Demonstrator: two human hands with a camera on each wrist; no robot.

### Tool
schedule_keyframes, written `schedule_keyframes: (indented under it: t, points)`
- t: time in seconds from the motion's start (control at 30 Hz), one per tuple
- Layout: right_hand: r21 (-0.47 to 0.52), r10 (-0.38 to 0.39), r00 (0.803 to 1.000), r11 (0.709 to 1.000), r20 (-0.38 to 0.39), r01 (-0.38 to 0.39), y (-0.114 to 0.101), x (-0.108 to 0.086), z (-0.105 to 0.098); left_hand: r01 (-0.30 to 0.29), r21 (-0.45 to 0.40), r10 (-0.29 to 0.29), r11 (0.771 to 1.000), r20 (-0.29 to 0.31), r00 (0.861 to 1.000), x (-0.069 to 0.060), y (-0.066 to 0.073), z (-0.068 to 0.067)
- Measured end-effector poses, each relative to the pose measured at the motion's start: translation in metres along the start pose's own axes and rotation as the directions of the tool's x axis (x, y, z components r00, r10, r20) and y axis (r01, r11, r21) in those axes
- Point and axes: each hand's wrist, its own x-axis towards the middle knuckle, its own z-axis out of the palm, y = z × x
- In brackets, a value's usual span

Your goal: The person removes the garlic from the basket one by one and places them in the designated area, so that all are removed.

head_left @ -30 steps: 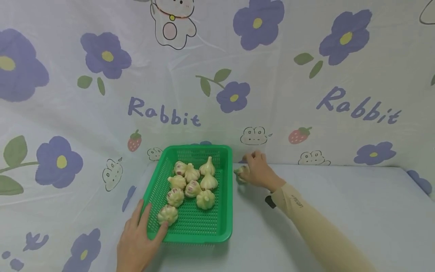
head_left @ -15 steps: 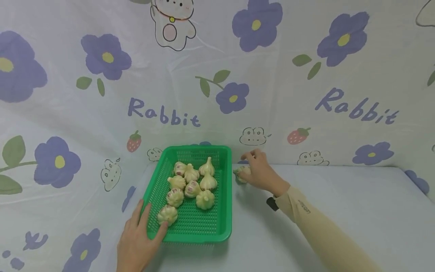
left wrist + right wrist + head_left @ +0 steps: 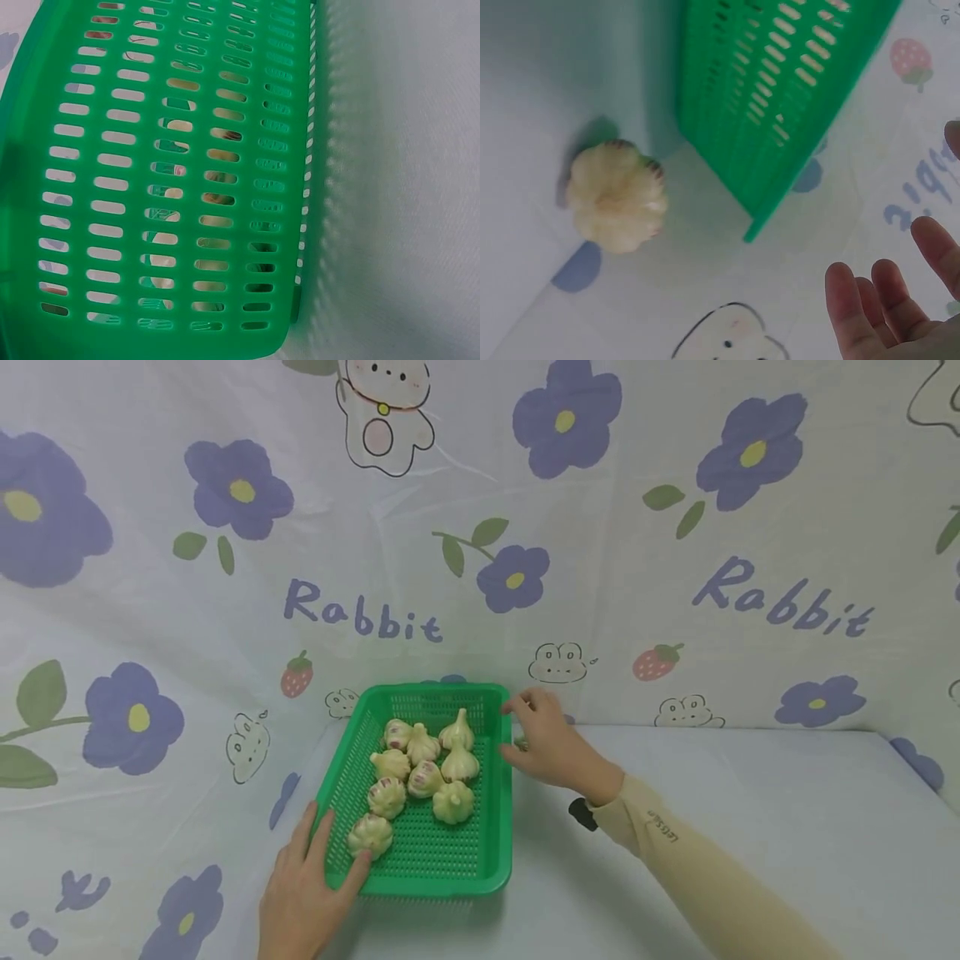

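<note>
A green plastic basket (image 3: 498,827) holds several garlic bulbs (image 3: 453,802). My left hand (image 3: 303,885) rests at its front left corner, fingers extended along the rim and thumb over the front edge close to the nearest bulb. My right hand (image 3: 558,743) hovers by the basket's back right rim, fingers spread and holding nothing. Beneath it, one garlic bulb (image 3: 615,196) sits on the table outside the basket; the head view mostly hides this bulb behind the hand. The left wrist view shows only the perforated basket wall (image 3: 161,225), without fingers.
A white table (image 3: 720,827) stretches to the right of the basket. Behind and to the left hangs a white cloth (image 3: 615,560) printed with purple flowers, rabbits and strawberries. Inside the basket, the front right part of the floor (image 3: 442,860) shows between bulbs and wall.
My right hand has come off the garlic bulb outside the basket and shifted left to the basket's right rim. That bulb stays on the table. My left hand and the basket have not moved.
</note>
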Motion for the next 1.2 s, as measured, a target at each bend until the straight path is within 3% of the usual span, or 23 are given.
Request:
schedule_keyframes:
  t: [0.1,0.33,0.73,1.0,1.2]
  points:
    - [-0.006,-0.029,1.0,1.0,0.01,0.029,-0.01,0.002,-0.001,0.002,0.003,-0.002,1.0,0.009,1.0,0.0,0.0,-0.001]
    - [0.009,-0.011,0.998,1.0,0.065,0.011,-0.03,0.006,-0.003,0.01,0.0,-0.01,1.0,0.021,1.0,0.001,0.001,-0.001]
    - [0.014,-0.151,0.988,0.988,0.025,0.151,-0.051,0.013,0.004,0.036,0.007,-0.036,0.999,0.074,0.997,0.003,0.002,-0.003]
    - [0.086,-0.108,0.99,0.991,0.09,0.1,-0.066,0.019,0.012,0.039,0.003,-0.039,0.999,0.058,0.998,0.004,0.001,-0.001]
    - [0.099,-0.129,0.985,0.988,0.116,0.118,-0.079,0.025,0.021,0.019,0.006,-0.02,1.0,0.027,0.999,0.003,0.001,0.0]
